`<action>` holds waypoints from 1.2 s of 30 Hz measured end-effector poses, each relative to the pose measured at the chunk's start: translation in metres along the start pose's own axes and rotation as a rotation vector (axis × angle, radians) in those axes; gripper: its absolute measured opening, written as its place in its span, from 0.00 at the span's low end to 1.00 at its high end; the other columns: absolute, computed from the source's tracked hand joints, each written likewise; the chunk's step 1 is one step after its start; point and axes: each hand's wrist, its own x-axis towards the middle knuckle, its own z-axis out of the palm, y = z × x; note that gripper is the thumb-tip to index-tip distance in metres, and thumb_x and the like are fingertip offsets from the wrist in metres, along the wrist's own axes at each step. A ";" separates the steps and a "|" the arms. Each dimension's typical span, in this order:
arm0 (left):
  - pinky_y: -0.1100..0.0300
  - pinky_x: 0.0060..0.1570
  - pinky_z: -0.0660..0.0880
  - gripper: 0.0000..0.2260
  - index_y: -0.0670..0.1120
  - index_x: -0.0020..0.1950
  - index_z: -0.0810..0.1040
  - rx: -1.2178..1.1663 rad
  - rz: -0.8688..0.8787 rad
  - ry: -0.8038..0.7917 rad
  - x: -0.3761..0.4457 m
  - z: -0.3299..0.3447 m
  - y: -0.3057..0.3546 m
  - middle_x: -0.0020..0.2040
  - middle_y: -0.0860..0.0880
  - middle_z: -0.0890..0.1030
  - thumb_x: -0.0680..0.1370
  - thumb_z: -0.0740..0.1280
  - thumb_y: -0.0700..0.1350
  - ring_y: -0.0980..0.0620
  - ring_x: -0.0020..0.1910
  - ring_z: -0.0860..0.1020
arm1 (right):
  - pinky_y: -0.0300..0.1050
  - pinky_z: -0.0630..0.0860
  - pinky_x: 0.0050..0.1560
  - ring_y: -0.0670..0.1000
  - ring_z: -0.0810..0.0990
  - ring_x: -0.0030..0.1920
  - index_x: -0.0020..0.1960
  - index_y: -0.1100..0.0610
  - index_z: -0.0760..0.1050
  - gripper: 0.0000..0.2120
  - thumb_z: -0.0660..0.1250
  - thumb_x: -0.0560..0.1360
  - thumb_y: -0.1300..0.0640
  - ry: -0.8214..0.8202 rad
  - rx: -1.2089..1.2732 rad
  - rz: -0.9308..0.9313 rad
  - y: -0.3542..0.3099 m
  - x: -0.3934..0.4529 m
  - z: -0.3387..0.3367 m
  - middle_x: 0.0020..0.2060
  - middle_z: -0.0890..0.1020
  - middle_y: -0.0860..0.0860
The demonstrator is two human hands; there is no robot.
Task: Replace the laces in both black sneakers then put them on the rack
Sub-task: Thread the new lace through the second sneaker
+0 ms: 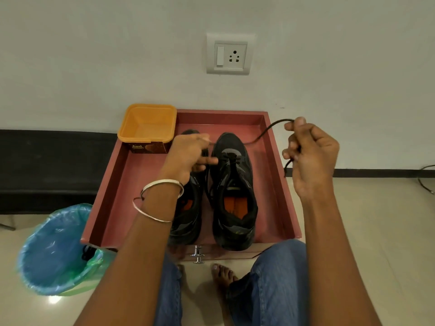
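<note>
Wall (94, 55): pale, plain, with a dark skirting band along its foot.
Floor (364, 231): glossy light tiles.
Drawer (122, 184): a reddish-pink wooden tray lying on the floor against the wall, a chrome knob at its near face.
Person: seated facing the drawer, blue jeans on both legs, bare toes showing just below the knob.
Bin (54, 250): at the drawer's near left corner, lined with a blue bag over a green one; something small and dark sits at its right edge, too unclear to name.
Right sneaker (233, 191): black, orange insole, standing in the middle of the drawer with its toe toward the wall.
Left sneaker (188, 212): black, just beside the other on its left, largely hidden by the left forearm.
Orange tub (147, 123): square, open, perched on the drawer's far left corner, a brown printed band around its base.
Socket plate (230, 56): white switch and socket on the wall above the drawer.
Right hand (310, 156): raised over the drawer's right wall, fingers curled, gripping the lace.
Left hand (190, 154): over the sneakers' front eyelets, fingers bent and pinching the lace there.
Bangles (160, 201): two silver rings on the left wrist.
Lace (266, 130): black, running from the right sneaker's front eyelets up to the right hand, its free end hanging below that fist.
</note>
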 end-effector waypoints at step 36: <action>0.53 0.53 0.76 0.11 0.45 0.55 0.83 0.687 0.760 -0.048 -0.003 0.036 -0.021 0.48 0.48 0.84 0.73 0.71 0.41 0.52 0.49 0.81 | 0.42 0.80 0.32 0.51 0.84 0.31 0.40 0.59 0.78 0.07 0.69 0.76 0.59 -0.292 -0.546 0.204 0.043 0.001 0.019 0.33 0.84 0.56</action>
